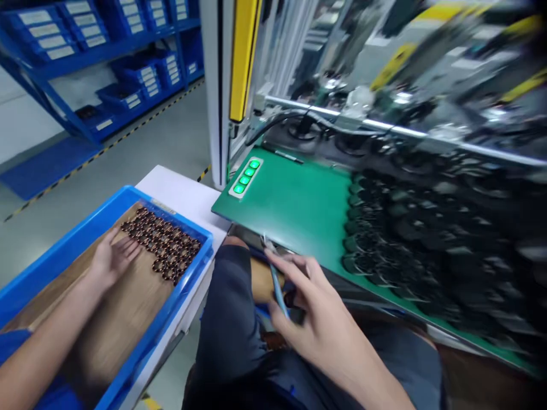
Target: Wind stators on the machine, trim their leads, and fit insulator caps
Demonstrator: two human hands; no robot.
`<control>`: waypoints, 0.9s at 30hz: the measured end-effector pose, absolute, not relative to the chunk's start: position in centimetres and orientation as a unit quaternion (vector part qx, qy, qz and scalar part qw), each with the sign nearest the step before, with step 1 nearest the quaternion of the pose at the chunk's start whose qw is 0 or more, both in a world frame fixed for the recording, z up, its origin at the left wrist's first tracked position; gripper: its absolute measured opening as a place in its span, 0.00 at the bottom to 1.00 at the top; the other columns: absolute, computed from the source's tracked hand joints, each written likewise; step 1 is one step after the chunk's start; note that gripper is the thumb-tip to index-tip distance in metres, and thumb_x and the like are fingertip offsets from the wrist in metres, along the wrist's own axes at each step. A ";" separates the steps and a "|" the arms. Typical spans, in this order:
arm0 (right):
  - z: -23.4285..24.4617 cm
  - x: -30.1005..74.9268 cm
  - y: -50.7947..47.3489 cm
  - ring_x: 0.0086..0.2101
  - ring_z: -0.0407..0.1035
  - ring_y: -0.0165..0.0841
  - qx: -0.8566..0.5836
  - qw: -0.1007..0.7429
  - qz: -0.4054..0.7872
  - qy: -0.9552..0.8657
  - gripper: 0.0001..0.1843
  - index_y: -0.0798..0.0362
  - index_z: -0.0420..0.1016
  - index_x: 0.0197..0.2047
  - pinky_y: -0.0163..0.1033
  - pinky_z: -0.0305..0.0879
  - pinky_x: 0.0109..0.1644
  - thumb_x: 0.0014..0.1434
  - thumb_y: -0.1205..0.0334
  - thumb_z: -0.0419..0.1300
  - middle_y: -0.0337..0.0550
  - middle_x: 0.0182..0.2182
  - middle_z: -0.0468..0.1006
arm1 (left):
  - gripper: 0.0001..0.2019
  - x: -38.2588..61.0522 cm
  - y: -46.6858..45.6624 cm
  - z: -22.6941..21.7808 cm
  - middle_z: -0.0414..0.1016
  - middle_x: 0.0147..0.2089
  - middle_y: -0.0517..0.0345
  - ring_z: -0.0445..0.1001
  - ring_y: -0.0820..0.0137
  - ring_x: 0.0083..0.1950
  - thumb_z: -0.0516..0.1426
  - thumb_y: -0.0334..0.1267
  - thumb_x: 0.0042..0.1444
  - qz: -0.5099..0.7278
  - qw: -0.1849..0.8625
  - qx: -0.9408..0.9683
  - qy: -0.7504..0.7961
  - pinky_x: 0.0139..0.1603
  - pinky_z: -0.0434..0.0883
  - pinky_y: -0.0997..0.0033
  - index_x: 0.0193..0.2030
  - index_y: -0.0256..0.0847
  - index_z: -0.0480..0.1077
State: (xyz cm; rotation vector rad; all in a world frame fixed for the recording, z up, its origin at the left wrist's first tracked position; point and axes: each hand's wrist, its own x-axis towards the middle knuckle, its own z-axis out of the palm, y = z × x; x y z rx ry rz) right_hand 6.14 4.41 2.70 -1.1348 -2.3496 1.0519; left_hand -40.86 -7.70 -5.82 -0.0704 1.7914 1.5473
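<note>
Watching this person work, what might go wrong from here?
The thin blue tool in the right hand might slip and drop, since most of it seems to be off the green table. The left hand, close to the packed copper rings, could nudge them out of place. The dark round parts crowd near the table's edge; a bump might knock some off.

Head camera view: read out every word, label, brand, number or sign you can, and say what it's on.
No text is readable.
White rectangular labels on blue plastic shelf bins: too small and blurred.
Pale label on the rim of the blue plastic tray: too blurred.
Four glowing green buttons: no mark readable.
Slim light-blue tool in the right hand: no mark readable.
</note>
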 end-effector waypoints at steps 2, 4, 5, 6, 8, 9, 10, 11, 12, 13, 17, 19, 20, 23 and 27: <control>4.0 3.1 7.4 0.70 0.77 0.59 -0.470 0.158 0.262 -0.828 0.42 0.48 0.77 0.87 0.66 0.81 0.76 0.72 0.57 0.69 0.64 0.72 0.74 | 0.17 -40.1 -8.1 -4.2 0.84 0.55 0.45 0.81 0.49 0.76 0.63 0.57 0.79 0.587 0.367 -0.038 0.720 0.57 0.89 0.61 0.49 0.45 0.76; 4.9 0.0 10.5 0.71 0.73 0.65 -0.531 0.087 0.189 -0.821 0.40 0.54 0.75 0.87 0.71 0.76 0.78 0.76 0.57 0.67 0.70 0.74 0.73 | 0.21 -38.5 -9.0 -2.3 0.87 0.63 0.44 0.74 0.40 0.86 0.68 0.64 0.72 0.577 0.352 -0.012 0.737 0.74 0.87 0.45 0.51 0.49 0.77; 5.3 -1.5 12.0 0.72 0.72 0.67 -0.544 0.081 0.181 -0.815 0.38 0.58 0.74 0.87 0.72 0.77 0.76 0.78 0.58 0.65 0.73 0.75 0.73 | 0.24 -37.3 -9.9 -1.2 0.87 0.67 0.45 0.70 0.37 0.90 0.70 0.67 0.68 0.572 0.345 0.010 0.744 0.83 0.81 0.36 0.53 0.51 0.79; 5.6 -2.9 13.3 0.72 0.71 0.69 -0.552 0.079 0.178 -0.811 0.37 0.61 0.74 0.86 0.73 0.78 0.74 0.80 0.59 0.63 0.75 0.74 0.73 | 0.28 -35.9 -11.0 -0.1 0.87 0.73 0.45 0.68 0.36 0.92 0.71 0.70 0.64 0.563 0.341 0.034 0.752 0.90 0.73 0.30 0.56 0.52 0.80; 6.5 -5.3 15.2 0.74 0.70 0.72 -0.559 0.081 0.181 -0.805 0.33 0.66 0.76 0.82 0.75 0.79 0.72 0.83 0.57 0.61 0.79 0.75 0.72 | 0.36 -32.5 -14.2 1.9 0.84 0.80 0.46 0.69 0.34 0.91 0.72 0.76 0.61 0.546 0.342 0.072 0.762 0.95 0.64 0.27 0.63 0.53 0.83; 7.0 -6.0 15.6 0.74 0.70 0.74 -0.555 0.084 0.186 -0.807 0.33 0.67 0.77 0.81 0.76 0.79 0.71 0.84 0.54 0.60 0.80 0.75 0.73 | 0.39 -30.6 -16.0 2.6 0.83 0.81 0.49 0.71 0.34 0.90 0.70 0.78 0.61 0.538 0.338 0.091 0.767 0.95 0.63 0.26 0.67 0.54 0.83; 7.4 -6.4 15.6 0.73 0.71 0.74 -0.545 0.086 0.193 -0.812 0.33 0.66 0.78 0.81 0.78 0.78 0.72 0.85 0.52 0.60 0.80 0.75 0.73 | 0.40 -28.5 -17.9 3.2 0.82 0.83 0.51 0.72 0.34 0.89 0.69 0.78 0.63 0.525 0.347 0.121 0.768 0.95 0.64 0.25 0.70 0.55 0.83; 7.9 -6.2 15.1 0.73 0.73 0.72 -0.529 0.087 0.199 -0.820 0.33 0.64 0.78 0.82 0.77 0.78 0.73 0.86 0.50 0.61 0.78 0.75 0.74 | 0.39 -26.2 -19.6 3.4 0.83 0.82 0.50 0.74 0.33 0.87 0.68 0.79 0.64 0.524 0.345 0.146 0.765 0.93 0.66 0.24 0.70 0.55 0.84; 8.2 -5.4 14.2 0.73 0.74 0.68 -0.502 0.094 0.209 -0.834 0.33 0.60 0.78 0.83 0.76 0.77 0.75 0.86 0.49 0.62 0.73 0.75 0.76 | 0.36 -23.9 -21.0 3.3 0.82 0.83 0.51 0.74 0.35 0.87 0.68 0.76 0.68 0.529 0.339 0.171 0.759 0.94 0.67 0.27 0.71 0.55 0.84; 8.4 -3.9 13.0 0.72 0.76 0.63 -0.467 0.109 0.222 -0.849 0.33 0.55 0.78 0.84 0.72 0.78 0.77 0.85 0.48 0.64 0.68 0.75 0.78 | 0.32 -21.6 -21.8 2.9 0.82 0.82 0.52 0.77 0.38 0.86 0.68 0.71 0.71 0.525 0.339 0.185 0.758 0.93 0.70 0.33 0.70 0.56 0.86; 6.7 9.6 6.9 0.68 0.84 0.47 -0.343 0.250 0.271 -0.864 0.26 0.40 0.82 0.80 0.54 0.84 0.73 0.85 0.47 0.65 0.51 0.71 0.86 | 0.27 -12.8 -19.6 -0.4 0.89 0.71 0.41 0.89 0.42 0.71 0.64 0.66 0.79 0.531 0.436 0.288 0.667 0.79 0.85 0.42 0.65 0.48 0.89; 4.9 19.9 3.8 0.65 0.87 0.47 -0.448 0.266 0.217 -0.825 0.23 0.35 0.85 0.76 0.54 0.85 0.71 0.83 0.45 0.67 0.47 0.69 0.88 | 0.25 -9.4 -16.6 -1.6 0.89 0.70 0.42 0.90 0.47 0.69 0.63 0.63 0.82 0.511 0.482 0.348 0.621 0.77 0.86 0.49 0.68 0.49 0.88; 3.9 25.5 2.1 0.64 0.88 0.50 -0.528 0.260 0.182 -0.788 0.24 0.36 0.86 0.74 0.57 0.85 0.71 0.82 0.43 0.67 0.49 0.68 0.89 | 0.24 -8.1 -15.1 -1.9 0.89 0.70 0.43 0.90 0.50 0.69 0.63 0.62 0.82 0.492 0.499 0.385 0.601 0.77 0.85 0.53 0.69 0.50 0.88; 1.3 40.6 -4.8 0.55 0.90 0.61 -0.781 0.214 0.079 -0.581 0.28 0.40 0.88 0.66 0.68 0.87 0.62 0.75 0.34 0.63 0.60 0.59 0.93 | 0.19 -6.1 -11.9 -1.9 0.89 0.69 0.46 0.89 0.55 0.70 0.65 0.57 0.82 0.433 0.516 0.507 0.539 0.76 0.84 0.61 0.69 0.52 0.88; -3.2 50.3 -15.4 0.54 0.89 0.66 -0.920 -0.001 0.030 -0.390 0.28 0.57 0.87 0.62 0.68 0.88 0.61 0.80 0.53 0.49 0.75 0.51 0.90 | 0.19 -5.9 -9.5 -1.4 0.91 0.67 0.46 0.90 0.55 0.68 0.66 0.57 0.81 0.411 0.492 0.570 0.514 0.73 0.85 0.64 0.66 0.51 0.89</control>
